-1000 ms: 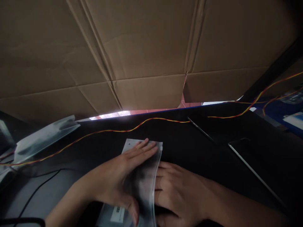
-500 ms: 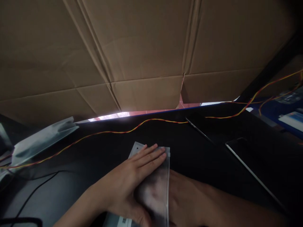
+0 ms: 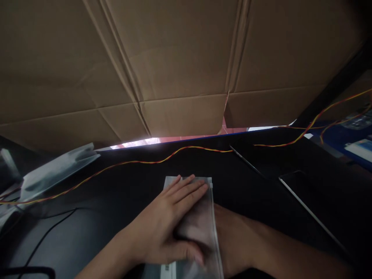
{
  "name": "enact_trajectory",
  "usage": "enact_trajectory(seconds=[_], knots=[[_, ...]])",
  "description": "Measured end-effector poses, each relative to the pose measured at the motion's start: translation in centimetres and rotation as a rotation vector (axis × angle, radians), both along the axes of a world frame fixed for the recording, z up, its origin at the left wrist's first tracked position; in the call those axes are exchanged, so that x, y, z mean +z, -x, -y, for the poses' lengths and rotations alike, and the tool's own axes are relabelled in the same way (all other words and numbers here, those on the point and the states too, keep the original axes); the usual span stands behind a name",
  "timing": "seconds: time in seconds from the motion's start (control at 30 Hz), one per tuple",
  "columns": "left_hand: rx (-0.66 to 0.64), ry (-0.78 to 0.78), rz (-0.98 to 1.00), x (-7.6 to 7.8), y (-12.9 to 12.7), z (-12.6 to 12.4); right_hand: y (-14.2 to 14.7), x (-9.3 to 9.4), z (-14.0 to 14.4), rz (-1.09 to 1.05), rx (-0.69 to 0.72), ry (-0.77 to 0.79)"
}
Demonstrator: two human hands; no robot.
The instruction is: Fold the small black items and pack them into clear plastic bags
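A translucent frosted zip bag (image 3: 207, 228) lies at the bottom centre, its zip edge and small slider (image 3: 211, 185) on the right side. On top of it my left hand (image 3: 168, 215) rests flat, fingers stretched towards the upper right corner and thumb lying across the bag. My right hand (image 3: 232, 236) reaches in from the right. Past the zip edge it shows only dimly through the plastic, so its fingers are hidden; I cannot tell whether it is inside or beneath the bag. A white label (image 3: 168, 270) sits near the bag's lower end.
The dark tabletop (image 3: 133, 182) carries two flat black devices, one nearer (image 3: 316, 209) and one farther (image 3: 250, 155). A red-yellow twisted wire (image 3: 162, 161) crosses behind. Left are a plastic packet (image 3: 58, 170) and black cable (image 3: 48, 232); cardboard (image 3: 180, 58) hangs beyond. A blue tray (image 3: 340, 137) stands right.
The bag has shifted slightly right, and its far edge now lies straighter. My left hand has moved right with it, its thumb swinging up and right across the plastic.
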State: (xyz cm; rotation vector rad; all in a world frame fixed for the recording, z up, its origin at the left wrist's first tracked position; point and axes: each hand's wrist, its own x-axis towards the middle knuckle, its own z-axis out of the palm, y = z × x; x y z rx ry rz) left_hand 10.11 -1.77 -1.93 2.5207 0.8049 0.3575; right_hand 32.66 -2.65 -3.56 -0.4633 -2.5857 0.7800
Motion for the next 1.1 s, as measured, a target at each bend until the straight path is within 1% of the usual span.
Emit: enact_trajectory(seconds=[0.07,0.13,0.23,0.27,0.33,0.47,0.53,0.6,0.67,0.7,0.73,0.77,0.83,0.87,0.9,0.93,0.97,1.03,1.1], knots=[[0.039,0.019,0.000,-0.1,1.0,-0.7,-0.9,1.3,-0.4,-0.029,-0.010,0.091],[0.075,0.032,0.000,-0.1,2.0,-1.3,-1.9,2.4,-1.0,-0.007,-0.018,0.153],[0.130,0.020,0.003,-0.1,3.1,-1.8,-2.9,3.4,-1.9,0.029,-0.094,0.160],[0.144,0.008,0.000,-0.1,3.2,-1.8,-3.0,3.3,-2.0,0.041,-0.111,0.146],[0.150,-0.021,-0.013,0.0,3.1,-1.7,-2.6,2.6,-2.0,0.061,-0.115,0.100],[0.107,-0.065,-0.084,0.3,2.1,-0.8,-1.0,-0.1,-1.3,0.090,-0.091,-0.019],[0.078,-0.067,-0.114,0.5,1.6,-0.3,-0.5,-0.9,-1.2,0.103,-0.092,-0.072],[0.058,-0.057,-0.104,0.8,1.4,-0.1,-0.5,-1.0,-1.2,0.087,-0.088,-0.081],[0.077,-0.039,-0.054,1.0,1.7,-0.3,-1.1,-0.2,-1.6,0.023,-0.049,-0.013],[0.108,-0.032,-0.025,1.1,1.9,-0.5,-1.5,0.3,-1.8,-0.031,-0.042,0.038],[0.153,-0.029,0.003,1.2,2.2,-0.8,-2.0,0.9,-2.1,-0.087,-0.068,0.090],[0.209,-0.033,0.028,1.2,2.4,-1.0,-2.4,1.3,-2.4,-0.147,-0.153,0.129],[0.332,-0.052,0.056,1.2,2.7,-1.6,-3.0,1.8,-3.1,-0.230,-0.412,0.178],[0.387,-0.060,0.056,1.1,2.7,-1.8,-3.2,1.8,-3.3,-0.231,-0.539,0.191],[0.429,-0.061,0.050,0.9,2.6,-1.9,-3.2,1.7,-3.6,-0.203,-0.629,0.198],[0.454,-0.052,0.041,0.7,2.4,-1.9,-3.1,1.5,-3.7,-0.157,-0.677,0.201],[0.468,-0.034,0.038,0.4,2.2,-1.8,-2.9,1.3,-3.8,-0.111,-0.693,0.207],[0.461,0.021,0.079,0.0,1.6,-1.4,-2.4,0.9,-3.8,-0.055,-0.665,0.253],[0.449,0.080,0.155,-0.2,0.9,-0.9,-1.8,0.6,-3.4,-0.067,-0.619,0.370]])
